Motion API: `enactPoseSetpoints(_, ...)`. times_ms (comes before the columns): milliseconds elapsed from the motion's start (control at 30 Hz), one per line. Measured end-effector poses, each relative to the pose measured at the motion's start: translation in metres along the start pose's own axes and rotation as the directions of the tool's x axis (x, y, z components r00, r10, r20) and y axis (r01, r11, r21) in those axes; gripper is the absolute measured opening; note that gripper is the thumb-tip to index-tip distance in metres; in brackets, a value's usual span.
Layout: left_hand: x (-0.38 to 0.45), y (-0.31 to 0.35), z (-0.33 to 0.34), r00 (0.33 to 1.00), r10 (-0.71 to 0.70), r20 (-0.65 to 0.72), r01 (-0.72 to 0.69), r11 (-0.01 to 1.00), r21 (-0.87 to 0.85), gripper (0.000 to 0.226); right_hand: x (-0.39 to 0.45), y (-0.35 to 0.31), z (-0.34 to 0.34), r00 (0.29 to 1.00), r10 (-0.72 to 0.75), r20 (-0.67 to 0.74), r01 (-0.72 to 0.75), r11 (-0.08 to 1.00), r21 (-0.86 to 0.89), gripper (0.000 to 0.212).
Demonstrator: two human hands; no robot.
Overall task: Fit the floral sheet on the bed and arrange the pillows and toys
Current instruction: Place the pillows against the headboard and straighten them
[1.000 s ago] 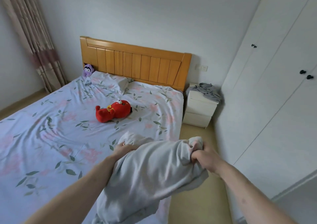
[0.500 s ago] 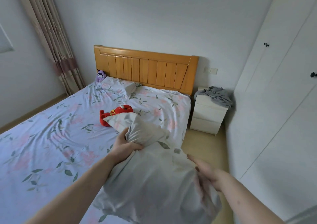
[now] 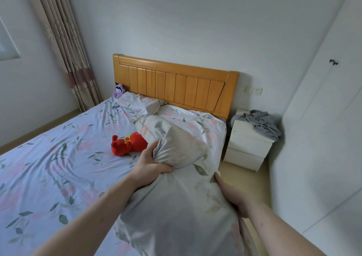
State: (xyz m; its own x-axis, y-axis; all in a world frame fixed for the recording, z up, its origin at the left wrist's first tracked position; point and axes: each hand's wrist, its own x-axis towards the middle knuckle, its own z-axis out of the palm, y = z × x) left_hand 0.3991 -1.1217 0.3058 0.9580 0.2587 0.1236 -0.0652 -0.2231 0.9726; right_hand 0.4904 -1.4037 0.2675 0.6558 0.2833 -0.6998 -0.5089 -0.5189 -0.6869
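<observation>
From the head view, your left hand [image 3: 150,164] reaches forward over the bed, its fingers [image 3: 166,169] curled into a bunched fold of the floral pillow [image 3: 176,197], gripping it. Your right hand [image 3: 232,196] lies along the pillow's right edge with the fingers straight and pressed flat against the fabric, not curled round it. The pillow rises between both forearms at the near right of the bed, its far corner reaching toward the headboard [image 3: 176,87].

The floral sheet [image 3: 58,167] covers the mattress, wrinkled in places. A red plush toy [image 3: 127,144] lies on it just left of the pillow. A second floral pillow [image 3: 139,104] sits at the far left by the headboard, with a small purple plush toy [image 3: 119,91] beside it. To the right stands a white nightstand [image 3: 246,149] carrying a grey garment [image 3: 260,123]. Curtains [image 3: 64,45] hang at far left; a white wardrobe [image 3: 323,138] fills the right.
</observation>
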Motion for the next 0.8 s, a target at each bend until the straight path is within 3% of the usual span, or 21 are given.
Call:
enactPoseSetpoints(167, 0.065, -0.007, 0.013, 0.999, -0.018, 0.034, 0.019, 1.0, -0.022, 0.077, 0.039, -0.051, -0.035, 0.998, 0.039, 0.043, -0.04, 0.999, 0.029, 0.08)
enactPoseSetpoints(300, 0.106, -0.016, 0.033, 0.996, -0.08, 0.049, 0.082, 0.995, -0.048, 0.072, 0.086, -0.075, -0.069, 0.998, 0.014, -0.055, -0.011, 0.998, 0.058, 0.085)
enactPoseSetpoints(400, 0.142, -0.025, 0.049, 0.988, -0.151, 0.035, 0.153, 0.985, -0.083, 0.073, 0.124, -0.1, -0.098, 0.979, -0.112, -0.168, 0.126, 0.989, 0.079, 0.049)
enactPoseSetpoints(533, 0.193, -0.034, 0.078, 0.947, -0.319, 0.032, 0.318, 0.922, -0.22, 0.066, 0.18, -0.132, -0.146, 0.944, -0.252, -0.213, 0.281, 0.952, 0.118, 0.022)
enactPoseSetpoints(633, 0.232, -0.036, 0.107, 0.896, -0.442, 0.038, 0.428, 0.839, -0.337, 0.052, 0.217, -0.154, -0.19, 0.935, -0.283, -0.216, 0.313, 0.942, 0.123, 0.031)
enactPoseSetpoints(700, 0.256, -0.041, 0.124, 0.867, -0.499, -0.013, 0.45, 0.793, -0.411, 0.044, 0.237, -0.173, -0.219, 0.941, -0.281, -0.189, 0.305, 0.946, 0.113, 0.05)
enactPoseSetpoints(800, 0.289, -0.05, 0.148, 0.819, -0.57, -0.064, 0.467, 0.727, -0.504, 0.048, 0.27, -0.203, -0.258, 0.941, -0.314, -0.125, 0.328, 0.937, 0.12, 0.051)
